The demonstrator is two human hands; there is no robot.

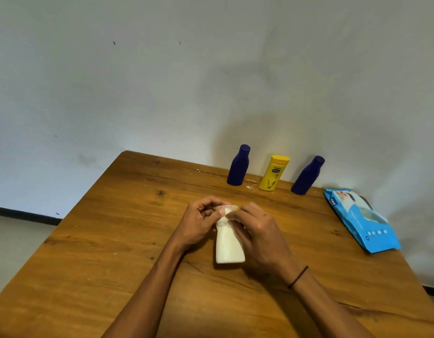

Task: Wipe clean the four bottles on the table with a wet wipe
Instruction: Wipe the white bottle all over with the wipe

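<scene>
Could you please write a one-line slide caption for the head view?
Both hands, left and right, rub a wet wipe over a white bottle on the wooden table.

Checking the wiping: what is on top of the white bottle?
A wet wipe drapes over the white bottle at its neck, pinched by the left hand and right hand. The cap is mostly covered.

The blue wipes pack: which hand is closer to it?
Right. The right hand is on the white bottle, nearer the wipes pack; the left hand holds the bottle's far side.
</scene>
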